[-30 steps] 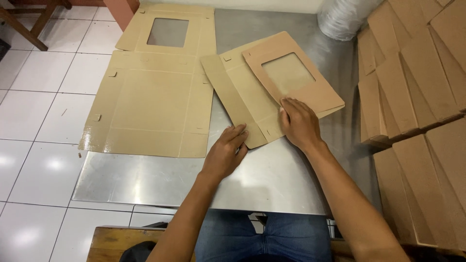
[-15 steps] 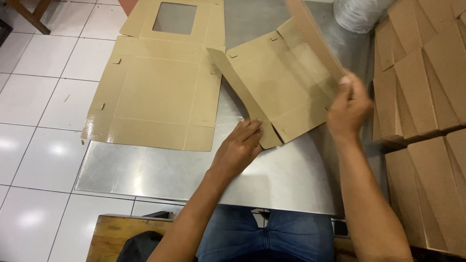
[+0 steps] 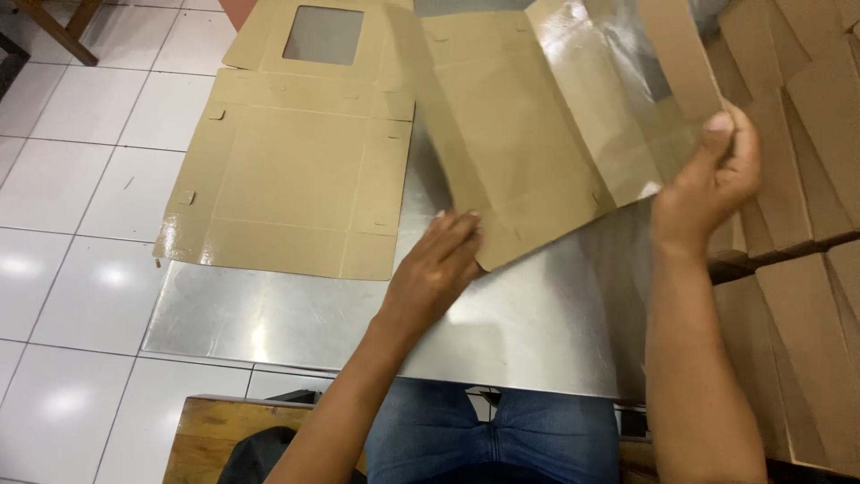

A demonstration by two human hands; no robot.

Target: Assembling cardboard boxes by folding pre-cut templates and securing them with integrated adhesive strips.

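Two hands unfold cardboard blank beside flat box sheet.

A flat, unfolded brown cardboard box blank with a cut-out window lies across the left edge of the steel table, overhanging the white tiled floor. Stacks of folded cardboard pieces stand along the table's right edge. A wooden stool sits below its near edge.
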